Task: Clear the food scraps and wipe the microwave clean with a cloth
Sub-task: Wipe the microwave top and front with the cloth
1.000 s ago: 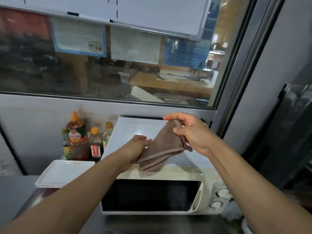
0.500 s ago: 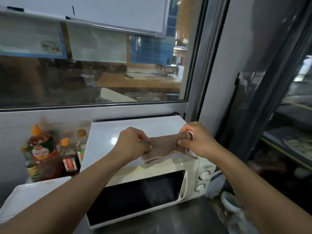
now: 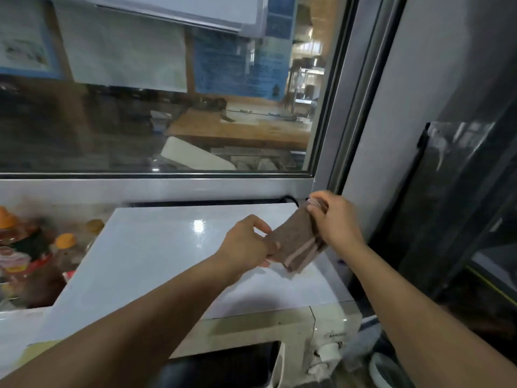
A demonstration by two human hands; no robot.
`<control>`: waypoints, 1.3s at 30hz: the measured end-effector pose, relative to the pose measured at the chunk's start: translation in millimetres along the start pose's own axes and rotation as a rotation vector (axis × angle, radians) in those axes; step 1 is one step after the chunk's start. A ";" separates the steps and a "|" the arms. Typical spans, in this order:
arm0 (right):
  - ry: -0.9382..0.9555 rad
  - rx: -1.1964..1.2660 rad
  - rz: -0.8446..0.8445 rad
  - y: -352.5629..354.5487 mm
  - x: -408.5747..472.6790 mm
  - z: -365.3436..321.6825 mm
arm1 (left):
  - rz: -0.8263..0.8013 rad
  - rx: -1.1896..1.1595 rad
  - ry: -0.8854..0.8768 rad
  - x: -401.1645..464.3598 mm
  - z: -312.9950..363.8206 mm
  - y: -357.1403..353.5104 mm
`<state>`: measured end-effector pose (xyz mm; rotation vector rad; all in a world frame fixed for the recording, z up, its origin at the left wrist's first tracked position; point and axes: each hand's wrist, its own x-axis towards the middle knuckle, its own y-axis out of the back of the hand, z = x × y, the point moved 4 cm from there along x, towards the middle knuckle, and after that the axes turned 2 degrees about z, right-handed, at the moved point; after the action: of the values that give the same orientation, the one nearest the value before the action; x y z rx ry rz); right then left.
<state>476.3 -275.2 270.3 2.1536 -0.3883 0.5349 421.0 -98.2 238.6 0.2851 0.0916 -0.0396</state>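
Observation:
A folded brown cloth hangs in the air over the right rear part of the white microwave. My left hand pinches the cloth's lower left end. My right hand grips its upper right end, near the window frame. The cloth slants up to the right between the two hands and does not touch the microwave top. The microwave's door is closed, and its dark window and two knobs show at the bottom.
Sauce bottles with orange caps stand left of the microwave. A large window runs behind it, with a metal frame on the right. A dark glass-fronted cabinet stands at the right.
My right hand has raised its end of the cloth up and back, so the cloth now slants instead of lying stretched level. The view has moved closer over the microwave top.

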 end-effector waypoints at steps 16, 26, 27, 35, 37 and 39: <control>-0.080 -0.255 -0.456 -104.7 4.8 47.3 | 0.186 0.990 -0.105 79.8 -41.7 55.4; 0.006 -0.071 -0.551 -127.8 74.7 62.0 | 0.255 1.053 -0.184 98.9 -60.9 63.9; 0.009 -0.070 -0.552 -129.3 77.1 62.4 | 0.260 1.056 -0.188 98.8 -61.5 64.3; 0.196 -0.310 -0.464 -119.6 70.0 60.9 | 0.287 0.972 -0.206 91.2 -59.5 81.2; 0.138 -0.247 -0.546 -125.2 70.8 60.1 | 0.315 1.012 -0.205 88.0 -60.9 90.0; 0.115 -0.251 -0.548 -133.8 68.5 54.7 | 0.304 1.048 -0.162 87.2 -65.0 93.5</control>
<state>608.7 -247.4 184.9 1.8669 0.1922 0.2751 507.1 7.6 194.1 1.3369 -0.1460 0.2001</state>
